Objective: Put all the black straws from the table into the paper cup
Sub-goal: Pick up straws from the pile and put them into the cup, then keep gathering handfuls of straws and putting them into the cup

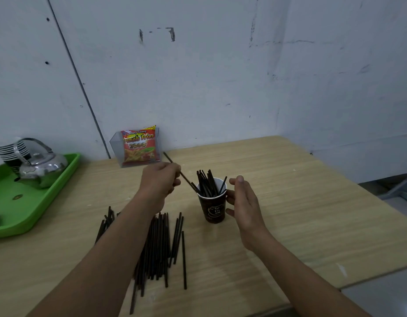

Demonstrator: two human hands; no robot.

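A dark brown paper cup (213, 208) stands upright on the wooden table (300, 202) with several black straws (209, 183) sticking out of it. My left hand (158, 185) pinches one black straw (186, 179), tilted, its lower end at the cup's left rim. My right hand (242, 200) curls beside the cup's right wall, fingers touching it, thumb raised. A pile of several loose black straws (160, 245) lies on the table in front of me, partly under my left forearm.
A green tray (26, 213) at the left holds a steel kettle (41, 167) and stacked cups (9, 151). A red French fries snack bag (139, 145) sits in a clear holder against the wall. The table's edge runs along the right.
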